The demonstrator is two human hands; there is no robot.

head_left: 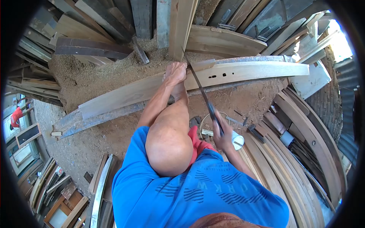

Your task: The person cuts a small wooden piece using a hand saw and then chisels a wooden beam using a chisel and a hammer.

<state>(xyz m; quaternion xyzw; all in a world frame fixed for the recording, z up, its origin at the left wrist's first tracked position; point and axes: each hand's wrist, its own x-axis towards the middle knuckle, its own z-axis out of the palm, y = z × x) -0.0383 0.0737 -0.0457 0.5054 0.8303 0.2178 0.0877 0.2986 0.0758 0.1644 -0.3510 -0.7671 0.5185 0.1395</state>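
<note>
A long pale board [266, 70] with small dark holes lay slantwise across the ground, over a grey plank [87, 125]. On the near side of the long pale board, the right hand [222, 131] had its grip closed round the dark handle of a saw [198, 83], whose thin blade ran across the long pale board to the edge of an upright board [178, 34] rising beyond it; whether the teeth were in the wood could not be told. The left hand [175, 73] was at the middle of the long pale board, by the foot of the upright board, its fingers curled; what that grip held, if anything, could not be made out. A bare knee [169, 152] was bent on the near side. Sawdust [99, 83] and a chisel [140, 51] lay beyond the long pale board, while a hammer [255, 133] and a white bucket [237, 141] were on its near side, towards its right end.
</note>
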